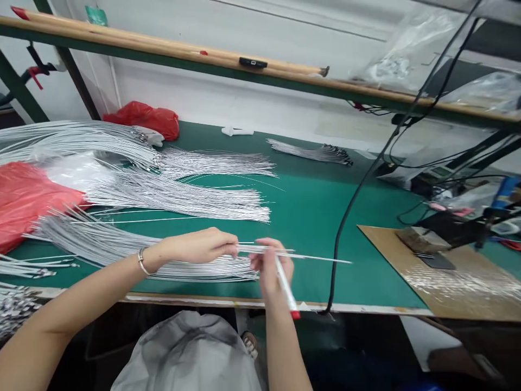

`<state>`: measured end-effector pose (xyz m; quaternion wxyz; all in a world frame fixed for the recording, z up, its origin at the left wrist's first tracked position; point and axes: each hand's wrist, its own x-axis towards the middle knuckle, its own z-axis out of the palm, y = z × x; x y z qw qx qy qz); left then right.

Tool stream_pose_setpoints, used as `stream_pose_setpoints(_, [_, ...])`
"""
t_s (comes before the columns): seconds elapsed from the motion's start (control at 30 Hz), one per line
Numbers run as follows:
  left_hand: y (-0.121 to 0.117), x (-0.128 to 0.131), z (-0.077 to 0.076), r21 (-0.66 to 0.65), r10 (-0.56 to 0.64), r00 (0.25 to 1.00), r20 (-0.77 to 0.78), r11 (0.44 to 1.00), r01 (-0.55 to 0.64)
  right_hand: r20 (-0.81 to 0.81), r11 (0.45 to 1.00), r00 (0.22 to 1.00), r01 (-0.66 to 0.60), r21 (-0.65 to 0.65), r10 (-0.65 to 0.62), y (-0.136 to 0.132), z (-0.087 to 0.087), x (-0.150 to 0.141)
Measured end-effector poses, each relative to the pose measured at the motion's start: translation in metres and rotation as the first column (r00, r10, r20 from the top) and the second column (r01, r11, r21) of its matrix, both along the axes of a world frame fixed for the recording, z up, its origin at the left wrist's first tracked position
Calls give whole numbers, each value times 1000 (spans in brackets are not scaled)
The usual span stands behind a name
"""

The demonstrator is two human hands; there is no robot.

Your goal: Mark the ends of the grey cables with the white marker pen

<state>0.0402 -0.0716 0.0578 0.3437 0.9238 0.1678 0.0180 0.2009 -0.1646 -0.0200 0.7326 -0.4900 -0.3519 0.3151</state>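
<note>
My left hand (205,247), with a bracelet at the wrist, is closed around a few thin white wires (321,258) whose ends stick out to the right. My right hand (274,266) is slightly blurred and closes around the same wires. It also holds a white marker pen (286,285) with a red end, pointing down toward the table edge. Beneath both hands lies a bundle of grey-white wires (122,247) along the front of the green table (309,217). Another wire bundle (195,195) is just behind it.
More wire bundles lie at the back, and a short one (309,151) is apart. Red plastic bags (142,118) sit on the left. A black cable (354,201) hangs across the right side, near a brown board (391,255) with equipment. A shelf (163,51) spans above.
</note>
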Motion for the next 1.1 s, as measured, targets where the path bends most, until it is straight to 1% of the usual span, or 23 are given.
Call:
stream_pose_setpoints(0.03, [2,1,0,-19,-2,1000,-14,1000,1,-47,992,992,115,45,-113,-6,3,16])
stream_pose_setpoints(0.07, [4,0,0,-39,-5,999,-32,999,4,-114,956,959,272,110,-259,-13,9,33])
stream_pose_setpoints(0.1, [7,-1,1,-56,-13,999,-49,998,10,-173,891,904,420,175,-392,-19,16,49])
stream_pose_setpoints(0.13, [9,-2,1,-64,-25,998,-62,998,21,-215,817,847,528,234,-486,-25,26,64])
stream_pose_setpoints(0.17, [11,-2,1,-69,-41,997,-71,997,36,-219,768,819,574,283,-531,-29,36,76])
stream_pose_setpoints(0.2, [12,-3,1,-70,-55,996,-76,996,50,-176,742,813,579,337,-555,-32,46,84])
stream_pose_setpoints(0.23, [12,-2,1,-70,-64,995,-76,996,59,-101,750,829,543,379,-549,-33,55,89])
stream_pose_setpoints(0.27, [11,-1,1,-69,-69,995,-76,996,64,-18,780,855,480,402,-518,-32,62,90])
stream_pose_setpoints(0.3, [11,0,1,-70,-70,995,-78,995,64,71,823,882,401,402,-465,-29,67,88])
stream_pose_setpoints(0.37, [9,2,0,-75,-62,995,-79,996,56,209,905,921,242,351,-328,-22,70,79])
stream_pose_setpoints(0.43, [8,4,0,-84,-59,995,-76,995,53,258,950,945,124,286,-201,-13,67,67])
stream_pose_setpoints(0.5, [7,6,2,-88,-67,995,-67,994,62,251,969,962,41,243,-104,-5,63,57])
stream_pose_setpoints(0.6, [6,10,4,-94,-84,995,-54,992,79,234,977,972,-85,195,37,4,61,43])
stream_pose_setpoints(0.7, [4,14,6,-94,-85,996,-40,992,81,253,961,948,-234,148,192,8,61,32])
stream_pose_setpoints(0.73, [4,15,6,-89,-84,996,-36,993,80,263,953,939,-267,144,224,8,61,29])
stream_pose_setpoints(0.8, [4,17,5,-79,-77,997,-31,994,74,261,946,939,-273,173,223,7,60,26])
stream_pose_setpoints(0.93, [5,17,5,-78,-66,997,-25,995,64,226,951,972,-127,281,62,4,58,31])
stream_pose_setpoints(1.0, [6,19,4,-79,-79,997,-17,994,77,301,958,953,-125,258,43,4,60,30])
stream_pose_setpoints(1.1, [5,24,2,-69,-87,996,5,994,87,451,975,886,-181,130,104,4,65,21])
